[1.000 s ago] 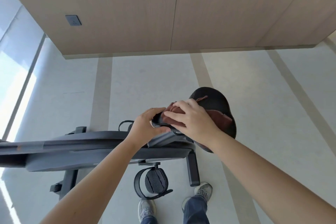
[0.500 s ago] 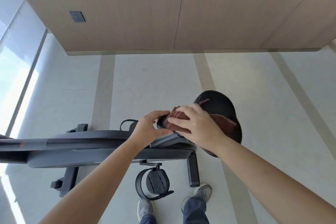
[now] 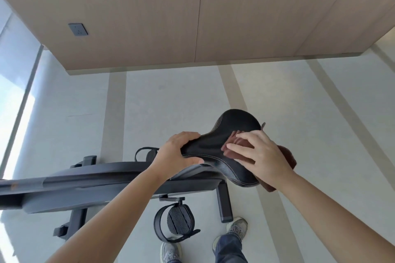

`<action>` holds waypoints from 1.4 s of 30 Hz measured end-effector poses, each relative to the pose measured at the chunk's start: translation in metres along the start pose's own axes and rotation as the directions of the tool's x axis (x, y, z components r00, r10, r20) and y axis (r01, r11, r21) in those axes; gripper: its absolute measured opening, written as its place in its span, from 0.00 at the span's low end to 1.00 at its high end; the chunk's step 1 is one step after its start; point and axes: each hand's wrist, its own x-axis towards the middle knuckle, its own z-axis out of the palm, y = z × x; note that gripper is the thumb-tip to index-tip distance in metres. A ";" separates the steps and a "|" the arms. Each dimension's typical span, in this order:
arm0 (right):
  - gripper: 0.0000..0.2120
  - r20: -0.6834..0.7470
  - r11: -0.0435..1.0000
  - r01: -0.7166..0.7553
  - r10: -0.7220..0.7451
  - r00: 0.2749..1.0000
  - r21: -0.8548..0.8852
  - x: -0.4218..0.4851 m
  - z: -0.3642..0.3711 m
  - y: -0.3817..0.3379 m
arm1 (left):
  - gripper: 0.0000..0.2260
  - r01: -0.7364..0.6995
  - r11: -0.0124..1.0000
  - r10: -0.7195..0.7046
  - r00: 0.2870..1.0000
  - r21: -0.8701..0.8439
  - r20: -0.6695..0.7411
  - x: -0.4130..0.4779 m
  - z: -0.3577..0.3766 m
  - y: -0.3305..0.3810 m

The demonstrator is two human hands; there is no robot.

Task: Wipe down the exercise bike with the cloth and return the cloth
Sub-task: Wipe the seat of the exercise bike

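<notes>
The left hand [image 3: 177, 151] grips the narrow front of the black saddle [image 3: 235, 121] - fingers and thumb curled around it. The right hand [image 3: 263, 156] presses the brown cloth [image 3: 234, 142] flat on the saddle's wide part, fingers straight and spread. The exercise bike [image 3: 85, 186] stands on the floor.

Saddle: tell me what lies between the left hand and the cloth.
Only bare black saddle: in the head view, the left hand grips its narrow nose, the right hand presses the cloth on its wide part, and nothing sits between them.
</notes>
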 end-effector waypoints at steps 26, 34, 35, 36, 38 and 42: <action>0.15 -0.055 0.904 -0.373 0.392 0.918 0.208 0.024 -0.003 0.032 | 0.24 -0.014 0.987 0.020 0.999 0.160 -0.032 0.017 0.019 0.019; 0.13 -0.230 0.971 -0.238 0.234 0.945 0.008 -0.067 0.009 -0.022 | 0.24 -0.009 0.990 0.011 1.000 0.140 -0.009 0.019 0.019 0.018; 0.13 -0.254 0.973 -0.231 0.218 0.942 -0.021 -0.064 0.012 -0.026 | 0.24 -0.004 0.992 0.003 1.000 0.128 0.011 0.020 0.017 0.018; 0.12 -0.261 0.974 -0.220 0.199 0.945 -0.052 -0.056 0.013 -0.031 | 0.24 0.000 0.993 -0.005 0.999 0.114 0.037 0.021 0.015 0.018; 0.12 -0.216 0.977 -0.174 0.146 0.966 -0.121 -0.035 0.017 -0.041 | 0.24 0.010 0.996 -0.019 0.995 0.090 0.102 0.023 0.011 0.017; 0.13 -0.140 0.974 -0.103 0.075 0.987 -0.201 -0.016 0.020 -0.049 | 0.24 0.020 0.997 -0.036 0.977 0.079 0.210 0.024 0.004 0.015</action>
